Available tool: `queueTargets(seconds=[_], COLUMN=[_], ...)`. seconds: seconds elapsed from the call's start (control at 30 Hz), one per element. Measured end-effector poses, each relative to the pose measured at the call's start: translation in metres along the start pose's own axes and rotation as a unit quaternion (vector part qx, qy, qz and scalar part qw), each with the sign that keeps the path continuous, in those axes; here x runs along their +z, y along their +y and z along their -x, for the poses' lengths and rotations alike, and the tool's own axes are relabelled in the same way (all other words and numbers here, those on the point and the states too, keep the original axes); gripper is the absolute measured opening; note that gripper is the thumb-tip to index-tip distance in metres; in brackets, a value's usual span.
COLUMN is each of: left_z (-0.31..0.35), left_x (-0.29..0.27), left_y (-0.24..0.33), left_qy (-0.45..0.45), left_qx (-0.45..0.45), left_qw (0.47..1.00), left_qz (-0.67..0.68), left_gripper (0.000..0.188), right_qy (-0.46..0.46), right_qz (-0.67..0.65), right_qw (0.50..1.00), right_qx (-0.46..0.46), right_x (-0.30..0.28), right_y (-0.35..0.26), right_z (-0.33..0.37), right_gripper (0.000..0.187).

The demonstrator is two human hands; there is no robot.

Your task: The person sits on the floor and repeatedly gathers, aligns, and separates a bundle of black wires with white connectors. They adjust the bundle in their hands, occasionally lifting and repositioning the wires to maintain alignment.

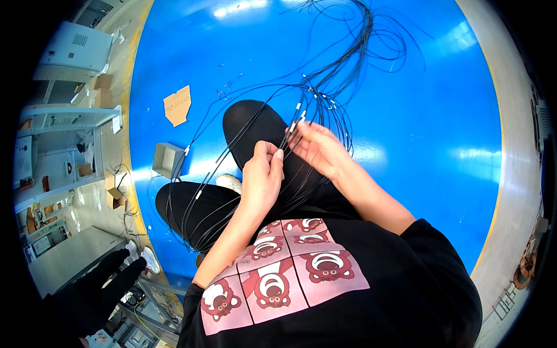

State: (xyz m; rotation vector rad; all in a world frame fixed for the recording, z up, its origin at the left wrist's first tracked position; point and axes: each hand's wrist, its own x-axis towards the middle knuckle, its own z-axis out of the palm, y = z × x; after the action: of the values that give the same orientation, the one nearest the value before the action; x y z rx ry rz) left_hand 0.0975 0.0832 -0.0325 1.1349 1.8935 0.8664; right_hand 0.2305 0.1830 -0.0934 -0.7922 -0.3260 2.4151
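Observation:
A bundle of thin black cables [361, 46] runs from the far floor to my lap, with small white sleeves [297, 107] on many strands. My right hand [321, 152] pinches a black cable close to the white sleeves, above my raised knee; its other fingers are curled loosely. Just left of it and nearer to me, my left hand [262, 177] is closed, thumb against forefinger, on what looks like the same strand. The exact grip is partly hidden by the fingers. More strands loop across both legs to the left, some with a white sleeve [198, 195].
On the blue floor [418, 151] to the left lie a torn cardboard piece [177, 107], a small open grey box [168, 160] and scattered bits [223, 93]. Shelving [69, 116] lines the left side. Another person's legs and white shoes [151, 260] show at lower left.

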Motion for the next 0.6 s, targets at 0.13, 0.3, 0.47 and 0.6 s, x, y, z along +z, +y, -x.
queueTargets(seconds=[0.13, 0.3, 0.47, 0.6], left_z=[0.000, 0.000, 0.001, 0.001], left_x=[0.002, 0.001, 0.005, 0.006], left_y=[0.000, 0.006, 0.006, 0.010], left_qy=[-0.019, -0.004, -0.019, -0.032], left_qx=[-0.017, -0.021, -0.014, -0.014], left_qw=[0.999, 0.999, 1.000, 0.999], left_qz=[0.020, 0.028, 0.015, 0.000], left_gripper=[0.014, 0.015, 0.014, 0.013], right_qy=[0.006, 0.061, -0.005, 0.064], right_qz=[0.034, -0.032, -0.047, -0.045], right_qw=[0.998, 0.998, 0.998, 0.997], right_qx=[0.043, -0.006, 0.039, 0.021], right_x=[0.000, -0.001, 0.019, 0.018], right_y=[0.010, 0.016, 0.013, 0.010], right_z=[0.008, -0.001, 0.014, 0.005], right_gripper=[0.010, 0.011, 0.022, 0.029])
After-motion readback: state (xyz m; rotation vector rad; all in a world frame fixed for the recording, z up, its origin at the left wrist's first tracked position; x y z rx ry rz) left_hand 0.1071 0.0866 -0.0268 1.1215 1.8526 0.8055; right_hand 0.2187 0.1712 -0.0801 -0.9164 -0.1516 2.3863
